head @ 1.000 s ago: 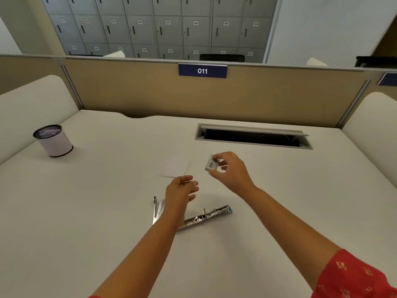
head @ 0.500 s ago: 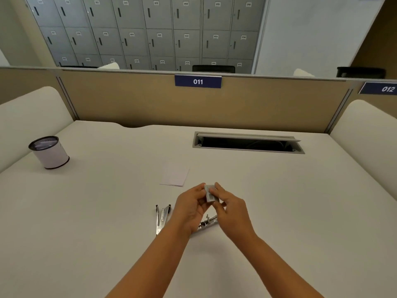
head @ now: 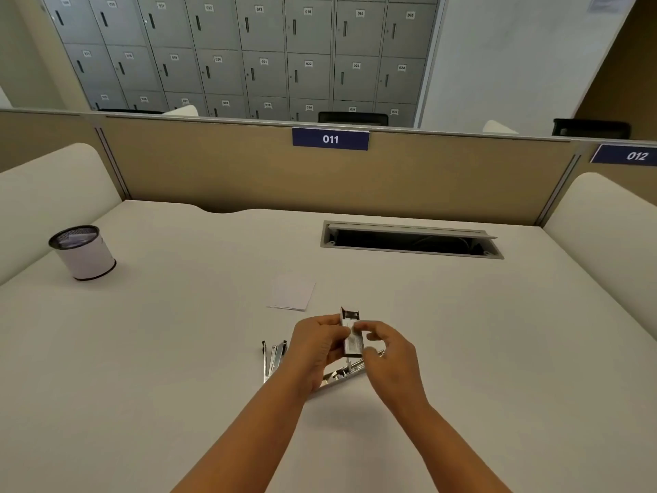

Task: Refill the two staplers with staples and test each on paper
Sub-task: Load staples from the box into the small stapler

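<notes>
A small staple box (head: 351, 334) is held above the desk between both hands, its inner tray slid partly out at the top. My left hand (head: 318, 350) grips the box from the left and my right hand (head: 389, 354) grips it from the right. Two metal staplers lie opened on the desk below: one (head: 273, 359) left of my left hand, the other (head: 343, 375) mostly hidden beneath my hands. A small white sheet of paper (head: 292, 296) lies flat just beyond the hands.
A white cylindrical pen cup (head: 83, 252) with a dark mesh rim stands at the far left of the white desk (head: 160, 350). An open cable slot (head: 410, 240) is set into the desk at the back right. Tan partitions and white side panels enclose the desk.
My right hand brought the staple box down from above the paper to meet my left hand over the staplers. Both hands now hold it, and its tray is slid partly out.
</notes>
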Motion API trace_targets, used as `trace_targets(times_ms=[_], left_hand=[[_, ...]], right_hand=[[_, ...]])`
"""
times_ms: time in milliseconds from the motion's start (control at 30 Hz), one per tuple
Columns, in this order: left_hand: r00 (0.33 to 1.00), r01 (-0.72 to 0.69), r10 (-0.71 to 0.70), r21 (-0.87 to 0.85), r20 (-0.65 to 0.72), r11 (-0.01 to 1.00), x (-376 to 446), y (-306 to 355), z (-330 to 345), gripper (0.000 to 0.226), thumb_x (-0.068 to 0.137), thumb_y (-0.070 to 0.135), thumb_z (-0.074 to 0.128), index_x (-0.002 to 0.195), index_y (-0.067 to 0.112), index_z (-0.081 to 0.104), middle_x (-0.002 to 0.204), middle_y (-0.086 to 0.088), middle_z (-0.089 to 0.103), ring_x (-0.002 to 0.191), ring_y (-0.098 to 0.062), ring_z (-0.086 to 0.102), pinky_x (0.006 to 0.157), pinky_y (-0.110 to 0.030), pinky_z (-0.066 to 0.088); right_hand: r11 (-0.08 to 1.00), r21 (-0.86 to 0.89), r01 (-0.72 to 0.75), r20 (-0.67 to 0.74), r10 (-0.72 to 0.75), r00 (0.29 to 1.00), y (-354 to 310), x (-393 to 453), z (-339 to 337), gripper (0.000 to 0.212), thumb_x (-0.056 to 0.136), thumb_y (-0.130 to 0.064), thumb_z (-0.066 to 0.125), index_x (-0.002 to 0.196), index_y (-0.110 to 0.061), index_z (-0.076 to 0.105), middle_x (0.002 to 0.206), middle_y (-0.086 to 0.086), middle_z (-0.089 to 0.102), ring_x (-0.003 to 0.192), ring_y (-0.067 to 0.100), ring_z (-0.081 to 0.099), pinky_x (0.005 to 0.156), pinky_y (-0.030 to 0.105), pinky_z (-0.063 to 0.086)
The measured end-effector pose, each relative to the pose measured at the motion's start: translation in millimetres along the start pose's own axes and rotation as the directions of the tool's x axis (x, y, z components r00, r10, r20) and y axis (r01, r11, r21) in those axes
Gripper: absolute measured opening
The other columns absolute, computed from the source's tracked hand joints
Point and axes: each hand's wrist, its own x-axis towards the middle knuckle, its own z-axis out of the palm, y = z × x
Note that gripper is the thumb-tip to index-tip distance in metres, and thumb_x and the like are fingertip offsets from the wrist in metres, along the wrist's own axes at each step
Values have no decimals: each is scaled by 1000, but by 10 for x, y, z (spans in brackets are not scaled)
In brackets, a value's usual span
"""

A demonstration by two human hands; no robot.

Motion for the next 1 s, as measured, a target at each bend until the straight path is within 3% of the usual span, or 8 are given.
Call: trace_targets(times_ms=[167,300,500,667,800,1000], left_hand=[[998,54,-57,102,33,993,0,4,-30,24,81,-13,51,94,-2,68,81,-19,71,67,-26,71,61,-31,61],[996,65,-71,115,46,991,14,12,-33,25,82,-12,50,91,1,69,82,-20,71,67,-26,71,60,-31,61],[995,81,-89,135,52,987,31,26,-54,25,81,-13,51,85,5,68,78,-17,71,64,-24,70,54,-29,59],[994,78,-90,154,68,985,38,10,-70,25,81,-14,51,86,4,68,77,-16,71,65,-23,71,54,-30,59],[994,82,-91,148,59,986,55,28,-72,25,81,-14,51,85,4,68,75,-16,71,61,-22,71,52,-30,59],[995,91,-98,164,35,982,75,31,-84,25,80,-13,52,85,6,67,77,-17,71,64,-23,71,53,-29,58]], right_hand=[[993,-115,10,-6,-11,1000,-67,178,-70,25,90,-11,47,102,-20,67,103,-6,64,91,7,54,76,19,43],[980,-198,-7,12,10,1000,-86,291,-88,24,92,-16,47,98,-20,70,99,-4,66,88,8,55,78,26,48],[951,-305,-45,75,71,995,-137,412,-115,13,86,-25,58,88,-26,70,80,-10,61,64,1,51,60,22,41],[915,-401,-46,110,98,989,-174,471,-122,6,85,-29,60,83,-27,67,82,-14,58,72,7,53,63,24,39],[935,-354,-17,130,68,989,-180,474,-94,7,87,-26,58,79,-26,57,91,-8,55,78,10,51,68,23,38],[977,-213,18,91,1,996,-226,459,-126,11,87,-18,59,76,-22,59,80,-10,57,69,-1,50,53,9,34]])
